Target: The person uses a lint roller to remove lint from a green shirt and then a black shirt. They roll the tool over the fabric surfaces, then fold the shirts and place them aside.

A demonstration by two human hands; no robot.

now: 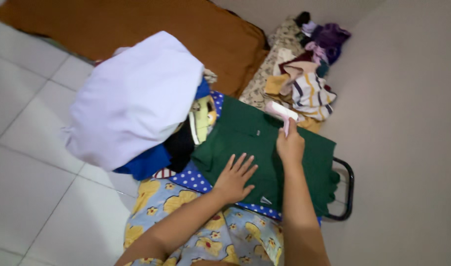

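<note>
**Green garment pressed flat under two hands**

Green garment [255, 143] lies spread over a low board with a blue polka-dot cover [198, 180], at the centre of the view. A black metal frame [349, 189] shows past the cloth's edge at 3 o'clock.

The left hand [234, 178] rests palm down on the green cloth at about 6 o'clock of it, its grip spread wide with fingers fanned and flat, holding nothing. The right hand [290, 147] sits just beside it toward 2 o'clock, its grip closed around the handle of a small pink-and-white iron [281, 112], whose body lies against the upper part of the garment at 12 o'clock.

At 9 to 10 o'clock of the garment a heap of laundry stands, topped by a large white cloth [132, 98], with blue fabric [144, 165] and black fabric beneath it. At 1 o'clock, against the wall, a loose pile of mixed clothes [304, 74] holds striped, beige and purple pieces. A brown mat [137, 27] lies on the white tiled floor [28, 148] at 11 o'clock. The person's lap, in pale blue cloth with yellow flowers [186, 226], fills the 6 o'clock edge.
</note>
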